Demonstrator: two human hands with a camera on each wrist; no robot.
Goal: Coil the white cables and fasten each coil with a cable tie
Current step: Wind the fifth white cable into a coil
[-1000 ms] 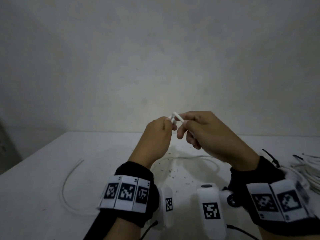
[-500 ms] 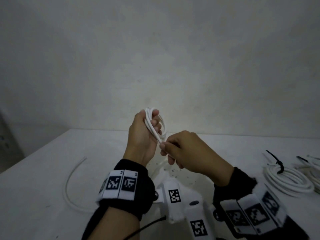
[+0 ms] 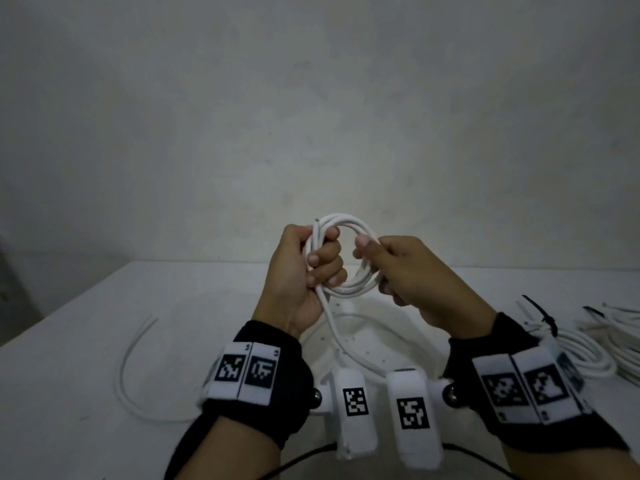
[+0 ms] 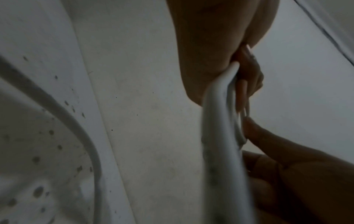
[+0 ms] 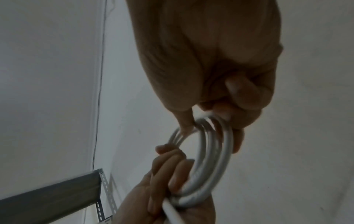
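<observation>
The fingers (image 3: 323,259) of the left hand (image 3: 298,271) are curled around one side of a white cable coil (image 3: 346,223), and the fingers (image 3: 362,242) of the right hand (image 3: 415,275) pinch the opposite side. In the head view the coil is held in the air above the middle of the white worktop (image 3: 69,393). A loose tail of the cable (image 3: 332,327) hangs from the left hand down to the worktop. Another white cable (image 3: 128,368) lies in a curve near the left edge. Finished coils (image 3: 588,355) with a black cable tie (image 3: 542,315) lie at the right edge.

In the left wrist view the coil (image 4: 220,121) is blurred, and the left hand (image 4: 206,53) is closed on its strands.

In the right wrist view the right hand (image 5: 210,60) grips the top of the coil (image 5: 216,151), with the fingers (image 5: 245,97) bent over the strands. The left hand (image 5: 168,174) holds the bottom of it.
</observation>
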